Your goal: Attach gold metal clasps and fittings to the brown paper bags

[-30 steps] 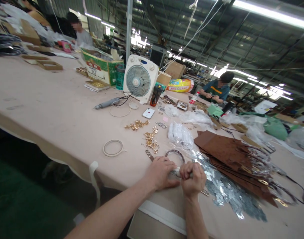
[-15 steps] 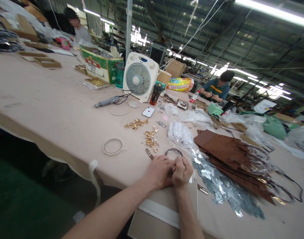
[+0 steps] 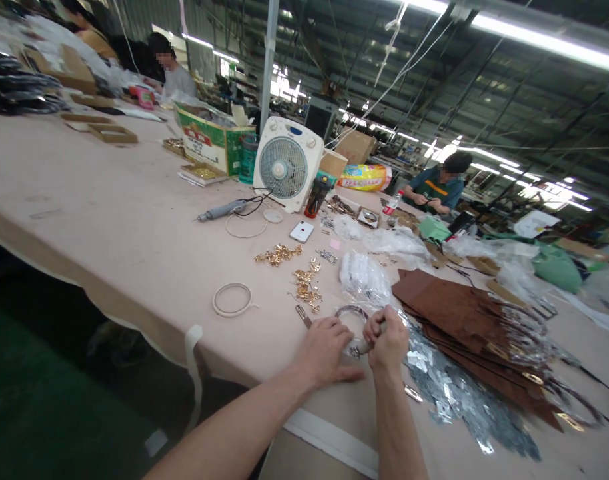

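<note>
My left hand lies with its fingers stretched out at the table's near edge, over the end of a brown strap with a metal buckle. Beside it, my right hand is closed around a hand tool with a short pale handle; the tool's kind cannot be made out. A small shiny metal piece shows between the hands. Just beyond them is a ring-shaped, plastic-wrapped handle. Another metal buckle sits right of my right wrist.
Gold hardware lies ahead, with a roll of pale tape to its left. Metal plates and stacked brown leather pieces cover the right side. Farther back are a fan, a phone and an electric screwdriver.
My right hand has moved right, away from my left hand, and the tool's handle now shows. My left hand's fingers have flattened out. The whole view has shifted slightly.
</note>
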Motion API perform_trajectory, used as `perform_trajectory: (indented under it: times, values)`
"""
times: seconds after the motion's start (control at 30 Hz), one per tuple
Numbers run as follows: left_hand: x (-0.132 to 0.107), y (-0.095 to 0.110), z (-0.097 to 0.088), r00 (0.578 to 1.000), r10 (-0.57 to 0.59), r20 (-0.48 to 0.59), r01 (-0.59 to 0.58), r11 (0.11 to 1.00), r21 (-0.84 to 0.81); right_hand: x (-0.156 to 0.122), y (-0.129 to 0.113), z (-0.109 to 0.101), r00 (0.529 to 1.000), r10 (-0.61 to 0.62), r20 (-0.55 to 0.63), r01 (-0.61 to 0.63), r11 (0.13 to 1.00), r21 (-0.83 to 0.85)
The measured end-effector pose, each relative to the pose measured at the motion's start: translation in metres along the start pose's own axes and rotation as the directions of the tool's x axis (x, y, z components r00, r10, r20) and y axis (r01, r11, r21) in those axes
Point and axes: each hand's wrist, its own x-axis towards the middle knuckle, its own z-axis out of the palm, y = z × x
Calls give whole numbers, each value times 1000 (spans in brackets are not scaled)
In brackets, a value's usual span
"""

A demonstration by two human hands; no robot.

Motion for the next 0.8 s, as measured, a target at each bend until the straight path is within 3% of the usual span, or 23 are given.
perform_trajectory:
  times: [0.17,0.27,0.4,0.53,0.6,0.7,0.8]
  values:
    - [0,1,1,1000,1,-12,-2,1000,-4,5,9,15,989,116,97,-109,991,-73]
    - [1,1,1,1000,-16,-10,16,1000,10,4,10,14,983,112,147,-96,989,-109]
    - [1,-1,2,999,-35,2,35,999,24,-7,11,7,962,9,272,62,967,-249]
    - [1,-2,2,1000,-23,12,23,999,25,-18,11,5,925,-134,355,271,888,-372]
    - [2,0,1,1000,-27,12,27,999,26,-19,5,6,927,-141,348,261,908,-328]
    - [2,2,-1,999,-31,7,31,999,29,-16,-9,9,935,-175,308,218,969,-113]
    - [2,4,-2,1000,-26,-2,26,999,32,-14,-16,11,918,-254,305,272,962,-17]
